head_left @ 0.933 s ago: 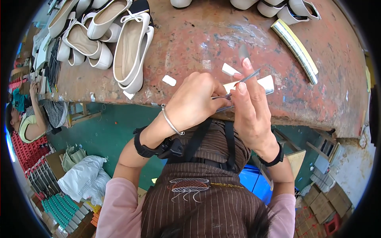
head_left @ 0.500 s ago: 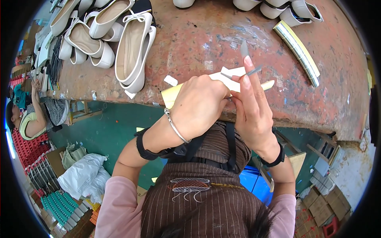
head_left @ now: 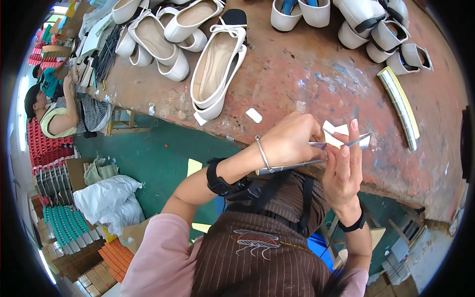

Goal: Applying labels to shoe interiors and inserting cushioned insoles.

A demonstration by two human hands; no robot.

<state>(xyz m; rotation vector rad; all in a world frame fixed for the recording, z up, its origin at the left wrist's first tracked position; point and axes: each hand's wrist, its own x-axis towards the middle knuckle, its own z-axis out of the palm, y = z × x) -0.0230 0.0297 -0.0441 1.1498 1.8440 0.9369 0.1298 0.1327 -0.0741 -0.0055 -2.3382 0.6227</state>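
My left hand (head_left: 292, 141) is closed around a strip with a silver face and yellow backing (head_left: 269, 170), held at the table's front edge and seen nearly edge-on below my wrist. My right hand (head_left: 343, 178) meets it at the fingertips; its thumb and bent fingers are pinched together, while the others point up. Across the right fingers lies a thin grey pointed piece (head_left: 362, 139), like a narrow blade; what it is I cannot make out. Behind the fingers shows a white and pale yellow piece (head_left: 336, 129). The exact pinch point is hidden.
White flat shoes with bows (head_left: 217, 74) crowd the back left, and more white shoes (head_left: 371, 27) the back right. A curved silver and yellow strip (head_left: 400, 109) lies at right. A small white tag (head_left: 254, 116) lies near the edge. Another person (head_left: 62, 111) works at far left.
My view has swung left, so the scene sits further right and lower. The strip in my left hand has turned from showing its yellow side to nearly edge-on; both hands stay close together.
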